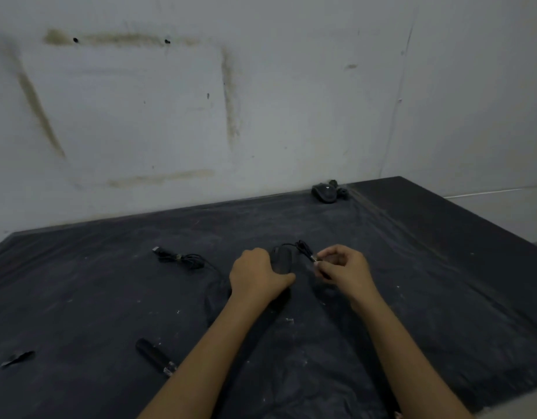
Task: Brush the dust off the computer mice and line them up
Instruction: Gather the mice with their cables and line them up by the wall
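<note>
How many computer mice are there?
2. The near mouse sits mid-table, gripped by the left hand; the far mouse is at the back edge by the wall. The bundled cable at left may lead to a third, hidden by the arm.

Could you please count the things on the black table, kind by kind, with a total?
Computer mice: 2, the held mouse and the far mouse
Bundled cable with plug: 1
Brush: 1
Dark scrap: 1
Total: 5
That cable runs behind the left arm; its end is hidden.
</note>
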